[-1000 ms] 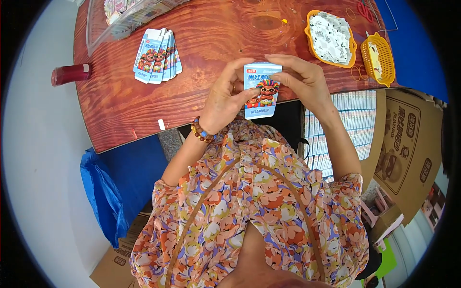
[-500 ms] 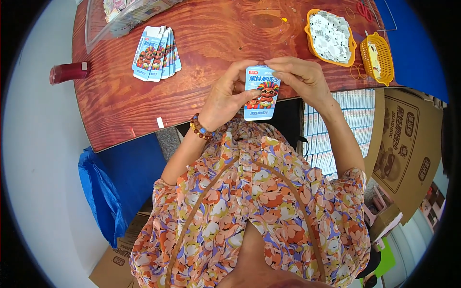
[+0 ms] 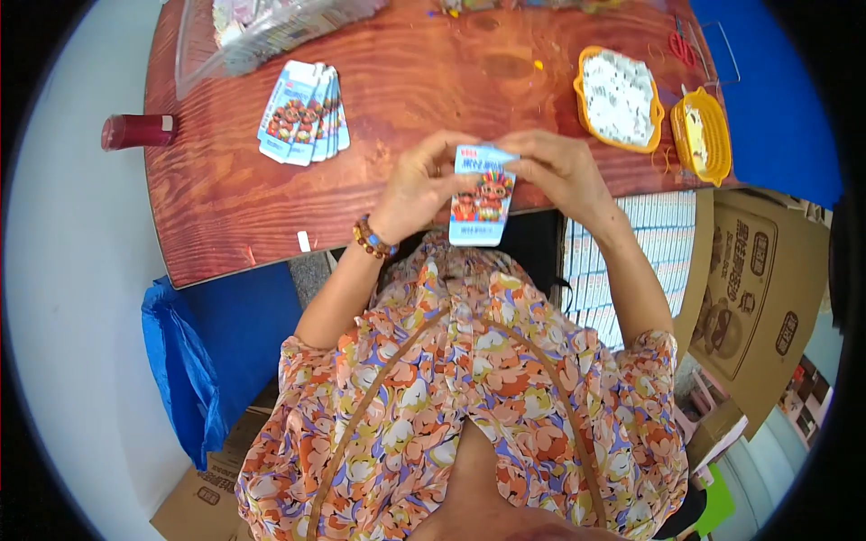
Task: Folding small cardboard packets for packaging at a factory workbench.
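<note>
At the near edge of the reddish wood-grained bench [image 3: 415,81], both hands held a flat light-blue printed carton [image 3: 480,216]: the left hand [image 3: 419,189] pinched its side between thumb and fingers, the right hand [image 3: 555,176] its top corner, nearly closed. Beyond lay fanned light-blue cartons [image 3: 302,113], left, and a yellow plastic basket [image 3: 621,143] of white slips [image 3: 618,95], right; farther, a clear plastic bin [image 3: 289,36].

Chinese lettering on a held pack [image 3: 478,231] at the table's [image 3: 424,68] near edge, fanned packs [image 3: 289,113] toward its left, a carton [image 3: 753,279] over by its right corner
</note>
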A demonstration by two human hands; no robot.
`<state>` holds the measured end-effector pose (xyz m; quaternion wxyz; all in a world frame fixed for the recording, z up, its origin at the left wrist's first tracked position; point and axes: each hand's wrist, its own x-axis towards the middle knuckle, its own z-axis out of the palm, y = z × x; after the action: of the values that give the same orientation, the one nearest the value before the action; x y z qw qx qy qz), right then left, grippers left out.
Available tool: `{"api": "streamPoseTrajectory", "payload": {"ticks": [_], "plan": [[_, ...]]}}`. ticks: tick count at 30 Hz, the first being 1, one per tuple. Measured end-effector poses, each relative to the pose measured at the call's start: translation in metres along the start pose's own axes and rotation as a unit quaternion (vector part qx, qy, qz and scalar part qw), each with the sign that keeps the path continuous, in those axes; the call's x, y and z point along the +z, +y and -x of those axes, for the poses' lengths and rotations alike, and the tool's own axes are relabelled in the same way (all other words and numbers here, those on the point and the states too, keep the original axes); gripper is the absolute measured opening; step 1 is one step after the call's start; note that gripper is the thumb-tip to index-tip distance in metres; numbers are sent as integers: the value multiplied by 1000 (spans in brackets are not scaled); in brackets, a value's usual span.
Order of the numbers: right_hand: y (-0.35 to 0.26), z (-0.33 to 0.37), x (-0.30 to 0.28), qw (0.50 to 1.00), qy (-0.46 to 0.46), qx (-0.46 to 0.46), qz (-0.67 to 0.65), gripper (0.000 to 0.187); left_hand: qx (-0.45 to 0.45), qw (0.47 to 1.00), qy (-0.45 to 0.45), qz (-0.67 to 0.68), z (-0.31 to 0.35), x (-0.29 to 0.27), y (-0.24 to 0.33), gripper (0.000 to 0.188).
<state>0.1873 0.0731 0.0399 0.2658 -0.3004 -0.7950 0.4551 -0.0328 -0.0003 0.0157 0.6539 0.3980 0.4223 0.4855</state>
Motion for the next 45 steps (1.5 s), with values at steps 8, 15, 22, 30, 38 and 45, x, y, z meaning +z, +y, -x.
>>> {"api": "streamPoseTrajectory", "payload": {"ticks": [8, 15, 22, 30, 38, 45], "plan": [[27, -14, 13, 809, 163, 215, -523, 23, 93, 977, 118, -150, -1, -8, -5, 81], [-15, -53, 70, 701, 3, 240, -672, 39, 327, 818, 209, -423, -7, -18, 8, 105], [-46, -183, 49, 996, 42, -59, 49, 19, 218, 911, 324, -134, 19, -62, 41, 86], [5, -379, 50, 858, -120, -55, 496, 31, 157, 910, 351, -157, 37, -78, 23, 93], [3, -400, 40, 843, -182, -63, 503, 26, 134, 905, 367, -168, 52, -99, 18, 92], [-31, -381, -3, 920, 11, -99, 379, 18, 145, 917, 358, -104, 44, -85, 31, 89]]}}
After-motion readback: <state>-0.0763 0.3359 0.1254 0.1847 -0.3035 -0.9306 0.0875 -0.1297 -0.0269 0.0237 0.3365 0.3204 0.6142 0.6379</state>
